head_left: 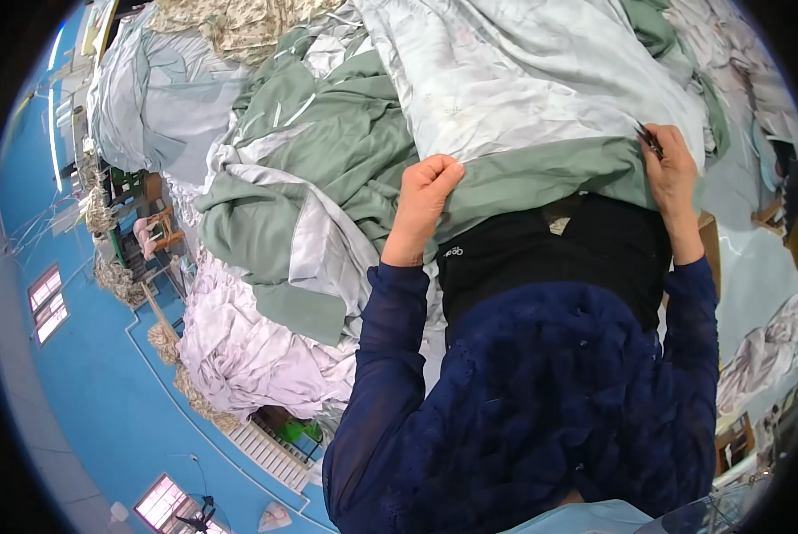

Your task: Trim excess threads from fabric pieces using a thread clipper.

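Blue background (87, 374) well left of fingers. Between and beyond them: sage-green-and-white fabric sheet (541, 178), edge pinched in left hand (425, 198); dark pointed metal tool (651, 140) gripped in right hand (673, 171). Possible snag from dragged tip.

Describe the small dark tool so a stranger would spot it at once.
Find the big white cloth with a green band in front of the person. Near that band's right end is the right hand. The small dark tool juts from it, nearly black against the pale fabric.
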